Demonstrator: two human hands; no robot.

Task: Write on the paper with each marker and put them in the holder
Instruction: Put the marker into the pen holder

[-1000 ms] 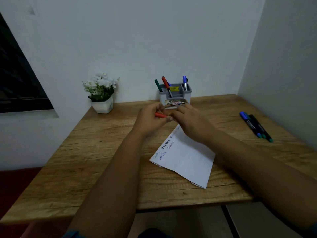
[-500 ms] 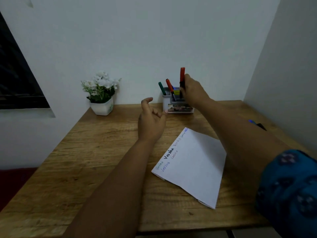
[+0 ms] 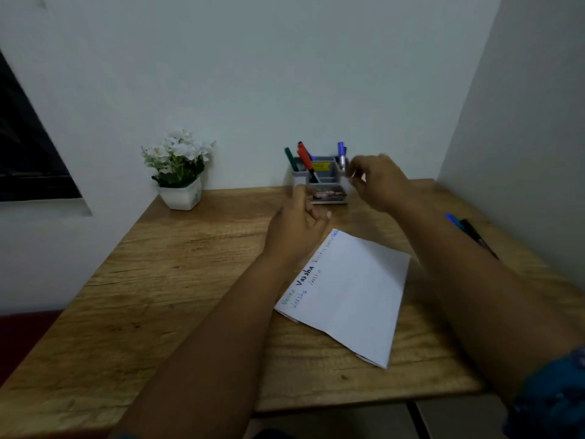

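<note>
Here, at the far left of the wooden table (image 3: pixel 164 280), a white pot with white flowers (image 3: pixel 179 172) stands against the wall. More to the right, the left hand (image 3: pixel 297 226) hovers above the table, just in front of the holder; its fingers are loosely curled and it holds nothing. The grey holder (image 3: pixel 323 180) stands at the back edge, near the wall. In its left part stand a green marker (image 3: pixel 290 159) and a red marker (image 3: pixel 304 157), both tilted to the left, and in its right part a blue marker (image 3: pixel 341 153) stands nearly upright. The right hand (image 3: pixel 376 182) is blurred and hangs just beside the right side of the holder; its fingers are bent and I see no marker in it. Below both hands the white paper (image 3: pixel 351 299) lies flat on the table, turned at an angle, with some handwritten words in several colours along its left edge. At the far right, partly hidden behind the right forearm, 2 more markers lie together on the table, well apart from the holder: a blue one (image 3: pixel 452 218) and a black marker (image 3: pixel 474 236).
</note>
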